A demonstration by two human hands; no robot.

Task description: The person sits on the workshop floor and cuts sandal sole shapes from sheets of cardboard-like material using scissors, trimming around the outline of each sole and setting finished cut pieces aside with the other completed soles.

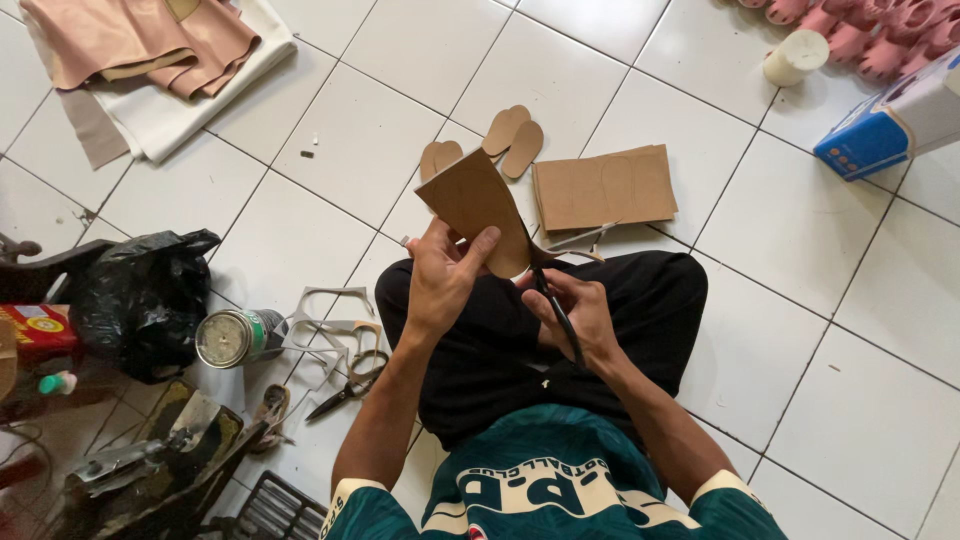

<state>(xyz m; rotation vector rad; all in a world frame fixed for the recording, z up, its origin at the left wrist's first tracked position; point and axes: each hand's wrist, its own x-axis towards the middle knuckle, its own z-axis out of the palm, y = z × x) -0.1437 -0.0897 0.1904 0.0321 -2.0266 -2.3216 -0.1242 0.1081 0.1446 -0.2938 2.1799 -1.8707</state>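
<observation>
Two hands meet over the person's crossed legs, and the relation that matters lies between them. The right hand [578,312] is closed around the handles of dark scissors [556,305], whose blades point up and away from the body toward the lower edge of a tan cardboard piece [478,205]. The left hand [445,272] is clamped on that piece from the left, thumb across its face, holding it tilted with its long axis running up and to the left, away from the blades. So the piece lies just above and left of the scissor tips, touching or nearly touching them. Farther out on the tiled floor [380,130] lie cut sole shapes [512,138] and a flat cardboard sheet [604,187], well apart from both hands.
</observation>
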